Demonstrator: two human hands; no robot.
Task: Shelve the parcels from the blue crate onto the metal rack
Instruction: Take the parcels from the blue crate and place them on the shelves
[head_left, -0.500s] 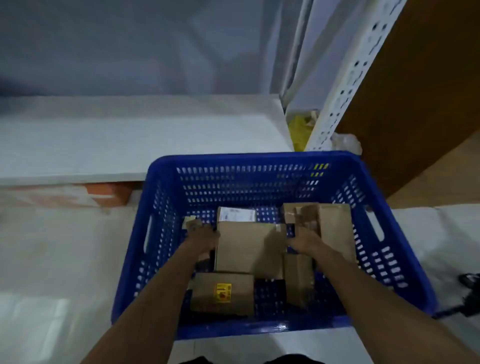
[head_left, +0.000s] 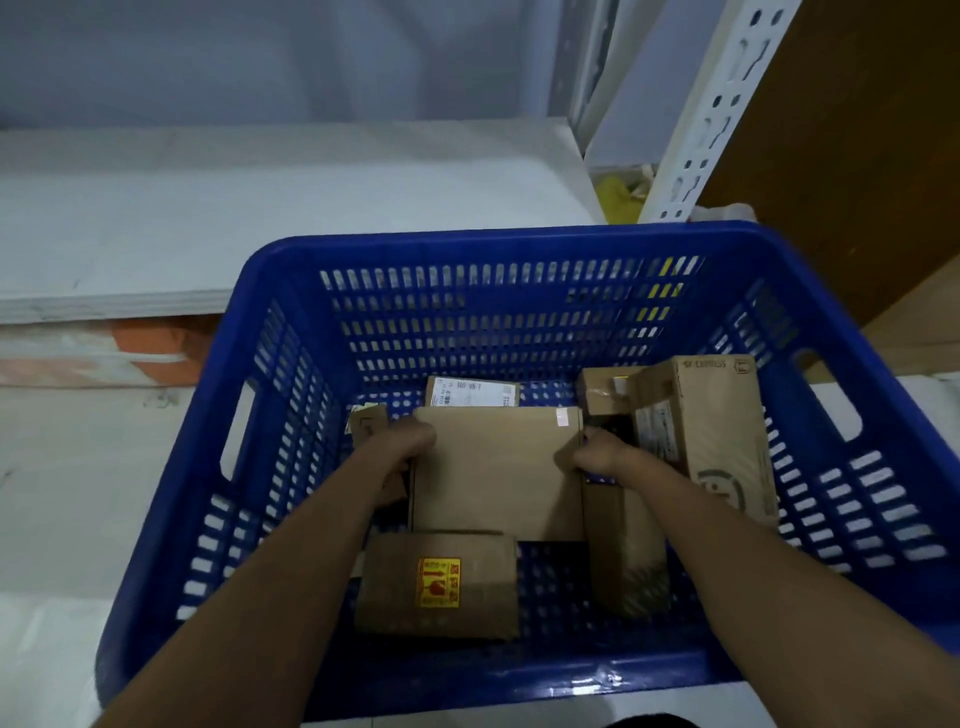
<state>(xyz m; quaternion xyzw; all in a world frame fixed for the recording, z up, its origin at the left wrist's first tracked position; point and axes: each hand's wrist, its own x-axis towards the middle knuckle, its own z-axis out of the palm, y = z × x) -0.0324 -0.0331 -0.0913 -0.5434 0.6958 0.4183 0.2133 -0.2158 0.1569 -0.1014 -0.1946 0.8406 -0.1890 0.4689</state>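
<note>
The blue crate (head_left: 291, 291) stands on the floor below me with several cardboard parcels inside. A large flat brown parcel (head_left: 496, 473) lies in the middle. My left hand (head_left: 410, 441) grips its left edge and my right hand (head_left: 597, 454) grips its right edge. In front of it lies a parcel with a yellow and red sticker (head_left: 439, 584). A tall box (head_left: 717, 441) leans against the crate's right wall. Behind sits a small parcel with a white label (head_left: 472, 392). The rack's white lower shelf (head_left: 260, 208) lies beyond the crate.
A white perforated rack upright (head_left: 717, 109) rises at the right, with a brown wooden panel (head_left: 857, 130) beside it. A yellow object (head_left: 615, 195) lies behind the upright. An orange patch (head_left: 150, 343) shows under the shelf.
Both hands have closed in on the sides of the large flat parcel. The view has moved closer to the crate.
</note>
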